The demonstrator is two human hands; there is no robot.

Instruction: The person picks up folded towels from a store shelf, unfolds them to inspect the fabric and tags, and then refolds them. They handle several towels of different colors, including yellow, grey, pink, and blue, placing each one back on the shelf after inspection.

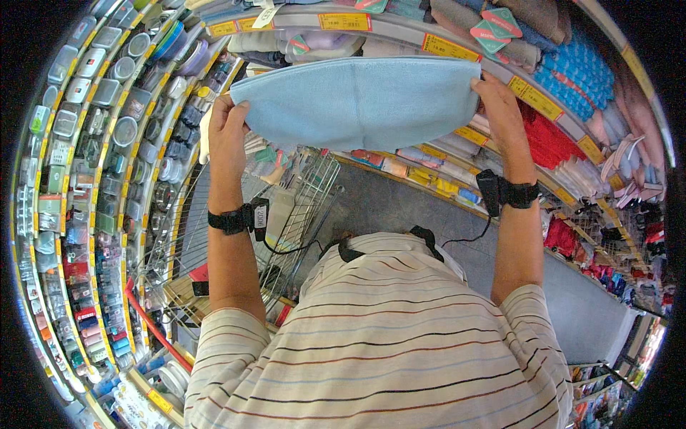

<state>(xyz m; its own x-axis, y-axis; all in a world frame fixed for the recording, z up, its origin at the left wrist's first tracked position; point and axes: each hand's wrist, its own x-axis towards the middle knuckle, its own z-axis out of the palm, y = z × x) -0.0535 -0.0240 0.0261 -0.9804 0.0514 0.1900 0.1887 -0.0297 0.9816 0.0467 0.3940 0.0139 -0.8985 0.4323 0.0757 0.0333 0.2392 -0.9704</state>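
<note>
A light blue towel (359,104) is stretched out between my two hands, in front of shelves of folded textiles. My left hand (228,120) pinches its left end between thumb and fingers. At the opposite end, my right hand (496,99) grips the upper right corner. The towel hangs folded, with a crease down its middle and its lower edge curving down. Each wrist wears a black strap with a small device and a cable. Behind the towel, stacked towels are partly hidden.
A wire shopping cart (308,214) with goods inside stands at lower left. Shelves of plastic food containers (125,131) fill the left side. Yellow price labels line the towel shelf's edge (300,22). At right are a blue patterned textile (576,75) and red textiles (546,134).
</note>
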